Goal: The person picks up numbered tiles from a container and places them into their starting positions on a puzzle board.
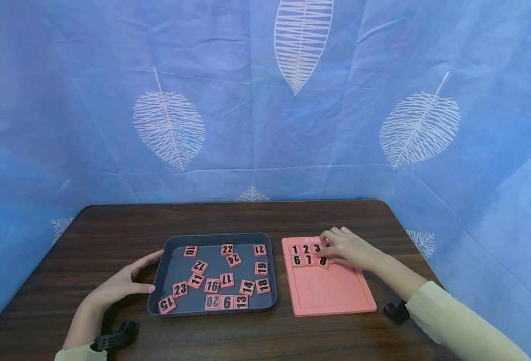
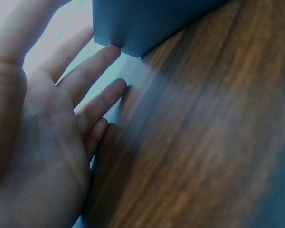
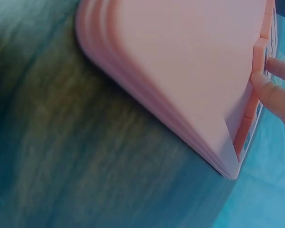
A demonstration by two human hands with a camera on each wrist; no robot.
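1. Pinching the 8 tile [image 1: 323,262], the right hand [image 1: 348,249] is closing thumb and finger on its edges over the pink board [image 1: 330,293]; the left hand [image 1: 116,286] is holding nothing, its spread fingers resting against the left side of the dark tray [image 1: 168,263].
2. The 8 tile is lying at the right hand's fingertips, left of its palm; the left hand is reaching only the tray's far side, well apart.
3. The tile is sitting just right of the 7 tile [image 1: 309,260], turned slightly clockwise out of the row and, in the right wrist view, standing proud of its neighbours. Being nearly square, it is showing no clear long axis; the board's is running away from the person.
4. The board is showing 1, 2, 3, 6 and 7; fingers are mostly hiding the fourth top-row tile, and the rim lettering is too small to read.
5. Loose tiles [image 1: 212,286] in the tray are reading 10 to 24, plus a 6, possibly an upturned 9.
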